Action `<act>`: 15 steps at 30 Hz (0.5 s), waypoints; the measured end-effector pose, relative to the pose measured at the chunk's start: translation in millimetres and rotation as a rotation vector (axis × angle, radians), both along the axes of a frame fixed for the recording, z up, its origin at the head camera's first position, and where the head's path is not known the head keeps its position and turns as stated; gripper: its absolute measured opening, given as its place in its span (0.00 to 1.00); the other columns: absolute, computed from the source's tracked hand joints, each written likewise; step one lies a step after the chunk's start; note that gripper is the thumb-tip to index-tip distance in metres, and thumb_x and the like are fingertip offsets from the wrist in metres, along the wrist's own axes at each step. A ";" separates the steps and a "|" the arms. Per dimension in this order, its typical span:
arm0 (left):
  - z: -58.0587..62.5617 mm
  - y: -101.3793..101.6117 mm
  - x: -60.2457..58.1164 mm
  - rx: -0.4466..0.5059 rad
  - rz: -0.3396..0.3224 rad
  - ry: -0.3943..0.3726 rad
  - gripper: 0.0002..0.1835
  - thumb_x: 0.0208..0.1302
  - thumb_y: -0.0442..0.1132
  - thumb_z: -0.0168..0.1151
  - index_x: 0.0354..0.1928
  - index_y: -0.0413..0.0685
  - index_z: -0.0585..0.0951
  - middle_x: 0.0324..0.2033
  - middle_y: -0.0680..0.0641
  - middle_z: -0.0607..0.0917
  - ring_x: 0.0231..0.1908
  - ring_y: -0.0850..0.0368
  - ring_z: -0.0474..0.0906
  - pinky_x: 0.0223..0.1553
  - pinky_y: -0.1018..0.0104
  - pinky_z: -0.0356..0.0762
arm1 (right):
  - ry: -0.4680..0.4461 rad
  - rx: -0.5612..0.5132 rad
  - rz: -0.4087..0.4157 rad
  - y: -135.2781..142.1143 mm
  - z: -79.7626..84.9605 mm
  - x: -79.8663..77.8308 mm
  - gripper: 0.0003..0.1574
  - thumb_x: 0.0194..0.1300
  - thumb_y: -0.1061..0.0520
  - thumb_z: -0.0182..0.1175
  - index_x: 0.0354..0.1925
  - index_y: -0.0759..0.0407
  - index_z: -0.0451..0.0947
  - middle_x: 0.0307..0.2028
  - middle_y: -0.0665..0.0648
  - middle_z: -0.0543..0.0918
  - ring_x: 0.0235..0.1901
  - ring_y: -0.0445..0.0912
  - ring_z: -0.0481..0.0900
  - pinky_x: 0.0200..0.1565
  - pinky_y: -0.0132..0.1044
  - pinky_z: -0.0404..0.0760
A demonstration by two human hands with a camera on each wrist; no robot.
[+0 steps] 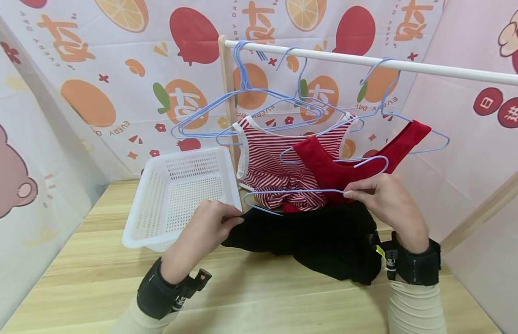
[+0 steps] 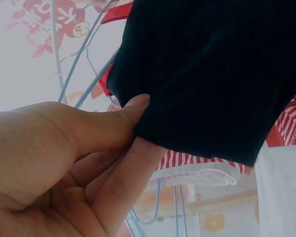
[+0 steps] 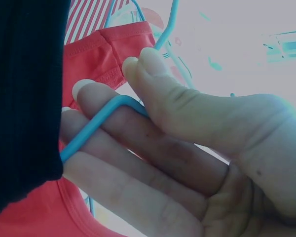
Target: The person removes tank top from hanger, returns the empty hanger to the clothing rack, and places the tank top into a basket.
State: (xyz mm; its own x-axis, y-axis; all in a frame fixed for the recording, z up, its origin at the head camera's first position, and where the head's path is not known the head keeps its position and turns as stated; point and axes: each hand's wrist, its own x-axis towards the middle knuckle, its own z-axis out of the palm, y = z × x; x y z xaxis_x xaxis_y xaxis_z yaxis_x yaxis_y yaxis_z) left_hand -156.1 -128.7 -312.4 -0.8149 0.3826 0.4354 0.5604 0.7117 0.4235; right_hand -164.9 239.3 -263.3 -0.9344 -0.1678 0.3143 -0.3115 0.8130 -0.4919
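A black garment (image 1: pixel 292 236) hangs spread just above the table, its lower part drooping to the right. My left hand (image 1: pixel 213 222) pinches its left edge; in the left wrist view thumb and forefinger hold the corner of the black cloth (image 2: pixel 212 89). With my right hand (image 1: pixel 386 199) I hold a light blue hanger (image 1: pixel 296 190) near its hook. One end of the hanger sticks out at the left, over the garment's top edge. In the right wrist view the blue hanger wire (image 3: pixel 91 128) crosses my fingers and runs behind the black cloth.
A white plastic basket (image 1: pixel 185 197) stands at the left on the wooden table (image 1: pixel 259 301). Behind, a white rail (image 1: pixel 334 56) carries several blue hangers, a red-and-white striped top (image 1: pixel 280 153) and a red top (image 1: pixel 351 171). Printed curtains surround the table.
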 end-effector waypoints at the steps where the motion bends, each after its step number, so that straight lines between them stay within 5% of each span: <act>1: -0.3 0.7 0.0 0.003 -0.005 0.004 0.04 0.60 0.29 0.74 0.30 0.46 0.91 0.24 0.54 0.88 0.25 0.65 0.74 0.29 0.72 0.74 | 0.009 0.002 0.000 -0.8 0.0 -0.2 0.16 0.62 0.57 0.74 0.48 0.61 0.90 0.36 0.62 0.91 0.37 0.51 0.78 0.30 0.30 0.75; 15: -8.2 9.5 -4.1 0.013 -0.052 0.006 0.03 0.61 0.30 0.73 0.31 0.45 0.91 0.25 0.53 0.89 0.24 0.67 0.76 0.29 0.72 0.76 | 0.104 -0.003 0.023 -7.9 -2.7 -1.0 0.11 0.61 0.58 0.74 0.43 0.59 0.92 0.31 0.58 0.91 0.30 0.50 0.75 0.27 0.31 0.72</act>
State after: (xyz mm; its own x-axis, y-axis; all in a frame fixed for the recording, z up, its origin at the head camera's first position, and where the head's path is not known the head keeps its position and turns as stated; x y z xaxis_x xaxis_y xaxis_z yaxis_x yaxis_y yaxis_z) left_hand -160.2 -119.2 -320.7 -0.7915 0.4186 0.4453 0.5989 0.6762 0.4290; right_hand -165.8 231.4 -266.1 -0.8928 -0.1874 0.4096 -0.3792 0.8035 -0.4589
